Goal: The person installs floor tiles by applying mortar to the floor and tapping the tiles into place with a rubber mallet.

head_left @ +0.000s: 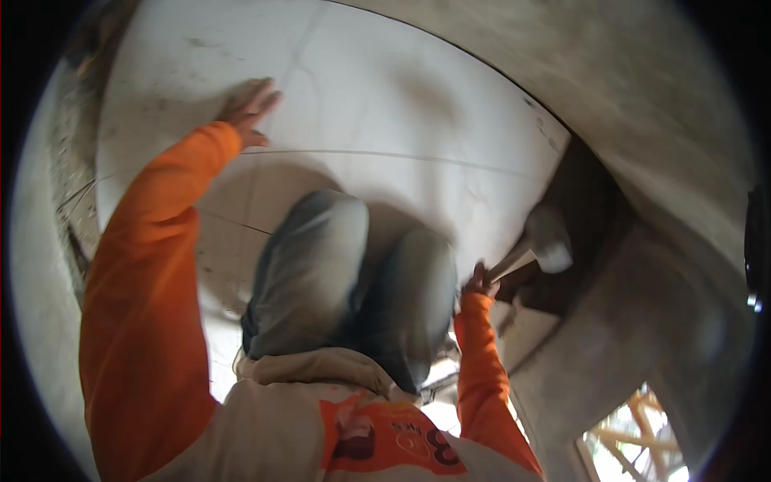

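Tiles [377, 104]: white, large, smudged, with thin dark joints between them; they ran beneath the knees and out ahead. A soft shadow lay on them.

Wall [642, 104]: grey, plain, bent by the lens; it rose beyond the tiles' far and right edges.

Shirt [265, 434]: pale body with a printed orange panel; long orange sleeves, both arms reaching forward.

Jeans [309, 273]: blue, faded at the knees, legs folded.

Patch [590, 193]: dark brown, untiled, between the tiles and the wall at right.

Opening [634, 438]: bright, lower right, with pale timbers across it.

Mallet [551, 243]: pale blocky head, light handle. It was in the right hand, head pointing away to the right, in front of the patch; contact with it could not be told.

Left hand [252, 111]: over the tiles at upper left, blurred, fingers spread wide; whether it touched could not be told.

Right hand [480, 279]: beside the right knee, fingers closed around the handle.
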A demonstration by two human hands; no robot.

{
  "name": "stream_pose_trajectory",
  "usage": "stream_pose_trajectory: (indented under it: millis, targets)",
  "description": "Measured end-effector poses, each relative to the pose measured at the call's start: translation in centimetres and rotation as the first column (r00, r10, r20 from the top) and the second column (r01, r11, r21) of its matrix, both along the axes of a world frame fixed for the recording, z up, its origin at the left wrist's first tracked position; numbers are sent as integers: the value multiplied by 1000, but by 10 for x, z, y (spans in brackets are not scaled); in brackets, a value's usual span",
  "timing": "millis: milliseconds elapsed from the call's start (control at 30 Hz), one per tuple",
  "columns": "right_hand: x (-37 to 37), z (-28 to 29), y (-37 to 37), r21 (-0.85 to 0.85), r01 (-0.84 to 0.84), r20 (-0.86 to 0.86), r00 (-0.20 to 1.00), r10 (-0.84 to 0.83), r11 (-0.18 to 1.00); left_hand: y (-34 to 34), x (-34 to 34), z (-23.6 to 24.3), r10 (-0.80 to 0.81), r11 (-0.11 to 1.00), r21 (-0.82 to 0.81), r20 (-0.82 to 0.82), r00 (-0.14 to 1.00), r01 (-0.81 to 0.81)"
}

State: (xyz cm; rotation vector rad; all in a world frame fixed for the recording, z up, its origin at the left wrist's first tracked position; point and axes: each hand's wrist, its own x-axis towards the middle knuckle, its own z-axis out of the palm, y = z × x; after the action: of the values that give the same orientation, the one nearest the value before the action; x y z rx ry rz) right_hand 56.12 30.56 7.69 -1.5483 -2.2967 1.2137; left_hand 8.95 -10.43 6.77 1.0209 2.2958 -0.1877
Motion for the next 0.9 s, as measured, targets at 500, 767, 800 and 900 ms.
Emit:
stream_pose_trajectory:
  millis: [500, 767, 800, 900]
  targets:
    - [35, -50, 8, 281, -62, 125, 992, 27, 958, 10, -1, 1, -34, 989, -144, -32, 999, 29]
    - [50, -72, 16, 136, 43, 104, 993, -58, 990, -16, 106, 0, 254, 946, 282, -341, 905, -159]
    - [51, -74, 14, 145, 135, 55, 988, -145, 980, -25, 143, -4, 310, 915, 364, -352, 883, -176]
    - [55, -72, 11, -39, 354, 9, 935, -354, 934, -54, 227, -26, 406, 911, 213, -313, 859, -353]
